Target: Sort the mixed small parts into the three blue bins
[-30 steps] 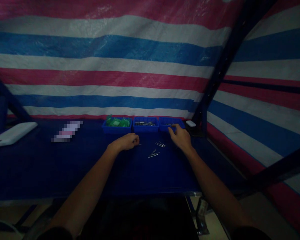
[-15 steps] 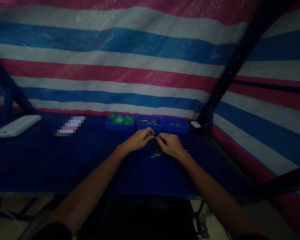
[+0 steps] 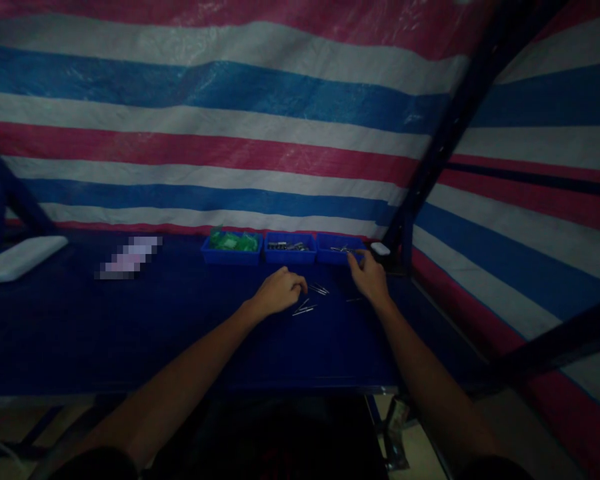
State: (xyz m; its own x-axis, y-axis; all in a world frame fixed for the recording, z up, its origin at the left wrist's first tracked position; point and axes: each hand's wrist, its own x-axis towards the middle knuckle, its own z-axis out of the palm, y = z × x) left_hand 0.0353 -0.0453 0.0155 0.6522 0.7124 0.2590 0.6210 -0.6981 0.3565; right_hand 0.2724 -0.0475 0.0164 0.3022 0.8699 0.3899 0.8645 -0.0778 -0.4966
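Note:
My left hand (image 3: 283, 291) is just above the table, its fingers curled together. Whatever may be between its fingertips is too small to make out. Right beside those fingertips lie several thin metal pins (image 3: 320, 289), and closer to me is another small group of metal pins (image 3: 304, 309). My right hand (image 3: 373, 277) is at the front right corner of the right blue bin (image 3: 330, 257), thumb and fingers slightly apart. Thin metal pieces (image 3: 341, 249) lie inside that bin. A lone pin (image 3: 354, 300) rests on the table below my right hand.
The middle blue bin (image 3: 290, 258) holds small metal parts; the left blue bin (image 3: 230, 258) has green plastic bags. A white device (image 3: 23, 259) and a blurred-out item (image 3: 130, 258) lie left on the blue table (image 3: 180, 333). A small white object (image 3: 380, 249) sits by the right post.
My hands were together over the table and have parted. The right hand has moved right and forward to the right bin; the left stays near the pins, now uncovered.

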